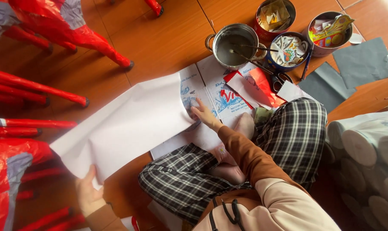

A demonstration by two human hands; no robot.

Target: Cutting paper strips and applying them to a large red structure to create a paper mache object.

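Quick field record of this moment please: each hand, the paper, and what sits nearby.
left hand: grips the near corner of the white paper sheet
right hand: presses the sheet's far edge onto printed pages
floor: wooden
metal pot: holds grey paste and sticks
scissors: beside the pot
red paper figures: at the picture's left

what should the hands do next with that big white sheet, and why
Probably press the crease flat. The left hand holds the near corner of the white paper sheet, while the right hand pins its far edge on the printed pages. The sheet still bows up along its middle fold.
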